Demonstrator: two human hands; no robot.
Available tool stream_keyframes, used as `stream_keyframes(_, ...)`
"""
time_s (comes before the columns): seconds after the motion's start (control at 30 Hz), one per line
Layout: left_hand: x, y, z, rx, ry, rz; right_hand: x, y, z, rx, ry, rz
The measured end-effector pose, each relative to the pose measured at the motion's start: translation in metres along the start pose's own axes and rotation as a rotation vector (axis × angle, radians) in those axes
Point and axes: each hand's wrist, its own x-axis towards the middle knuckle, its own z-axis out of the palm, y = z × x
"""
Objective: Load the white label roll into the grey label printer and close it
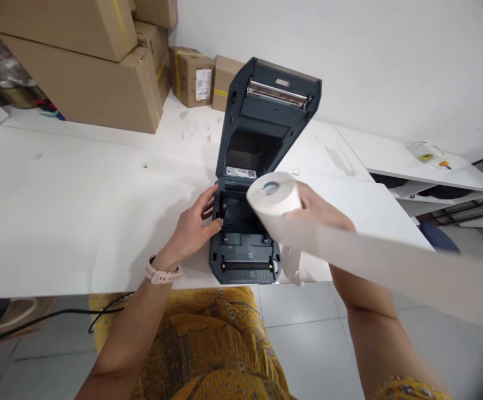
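A dark grey label printer (245,241) stands near the table's front edge with its lid (268,111) raised. Inside, its roll bay and a black roller show. My left hand (197,222) rests against the printer's left side, thumb over the rim and fingers spread along the wall. Over the right part of the bay, my right hand (318,208) grips a roll of white label paper (278,194), tilted so its hollow core faces up and left. From this roll a long loose strip trails to the right, blurred, across my right forearm. Part of my right hand is hidden by the paper.
Cardboard boxes (95,83) are stacked at the back left, with two smaller ones (193,78) behind the printer. A curled paper strip (293,264) lies right of the printer. A shelf unit (428,172) stands farther right, and a black cable (58,314) hangs below the table.
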Motion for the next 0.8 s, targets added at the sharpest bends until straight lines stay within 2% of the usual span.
stream_keyframes(0.1,0.0,-0.002,-0.001,-0.019,-0.019,0.016,0.011,-0.02,0.02,-0.08,-0.084,-0.01)
stream_keyframes(0.23,-0.001,-0.001,-0.001,-0.011,-0.036,0.026,0.019,-0.029,0.032,-0.337,-0.104,0.02)
stream_keyframes(0.37,-0.003,0.0,-0.001,-0.009,-0.045,0.025,0.022,-0.025,0.033,-0.425,-0.124,0.047)
stream_keyframes(0.57,-0.003,-0.001,-0.002,-0.012,-0.036,0.033,0.025,-0.017,0.034,-0.437,-0.192,-0.052)
stream_keyframes(0.8,-0.003,-0.001,-0.001,-0.018,-0.034,0.037,0.022,-0.017,0.036,-0.519,-0.187,-0.051)
